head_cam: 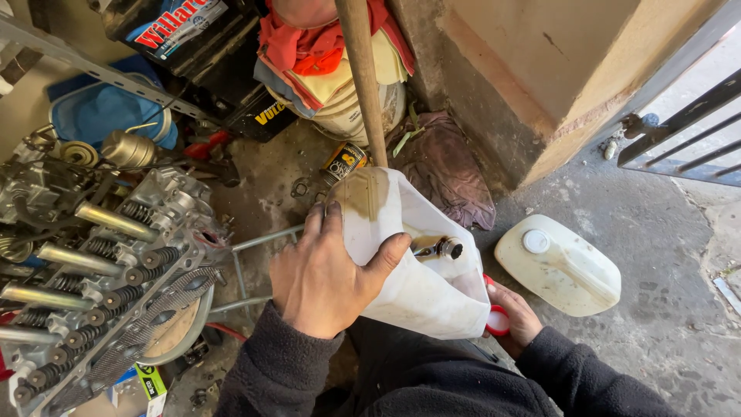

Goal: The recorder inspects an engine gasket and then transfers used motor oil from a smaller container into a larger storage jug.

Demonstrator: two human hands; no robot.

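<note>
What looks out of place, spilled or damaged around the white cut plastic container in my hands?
The white cut-open plastic container has brownish staining on its upper wall. The white plastic jerrycan lies on its side on the concrete floor. A crumpled purplish-brown rag is dumped in the corner. No fresh spill shows.

Head camera — steep, close downward view

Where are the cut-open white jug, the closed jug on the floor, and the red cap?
Cut jug [417, 297], head view, on its lower front wall.
Closed jug [567, 270], head view, mid side.
Red cap [499, 320], head view, on its rim by the right hand's fingers.
</note>
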